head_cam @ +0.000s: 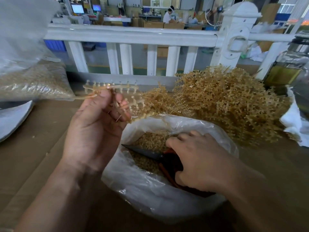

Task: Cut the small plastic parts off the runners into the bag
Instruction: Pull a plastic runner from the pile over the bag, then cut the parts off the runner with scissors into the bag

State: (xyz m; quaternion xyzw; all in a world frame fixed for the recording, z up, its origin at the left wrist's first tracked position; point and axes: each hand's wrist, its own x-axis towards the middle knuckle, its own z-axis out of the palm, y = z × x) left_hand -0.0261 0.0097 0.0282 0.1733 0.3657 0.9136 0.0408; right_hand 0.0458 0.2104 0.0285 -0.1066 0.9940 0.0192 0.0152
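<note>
Bag on cardboard, white railing behind

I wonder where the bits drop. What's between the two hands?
Head view: the bag rim and cutter blade lie between left hand and right hand.

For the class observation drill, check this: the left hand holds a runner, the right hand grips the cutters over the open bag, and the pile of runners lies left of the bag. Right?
Not quite. The head view shows the pile of runners beyond and right of the bag, not left. The rest holds: left hand on a runner, right hand on the cutters.
</note>
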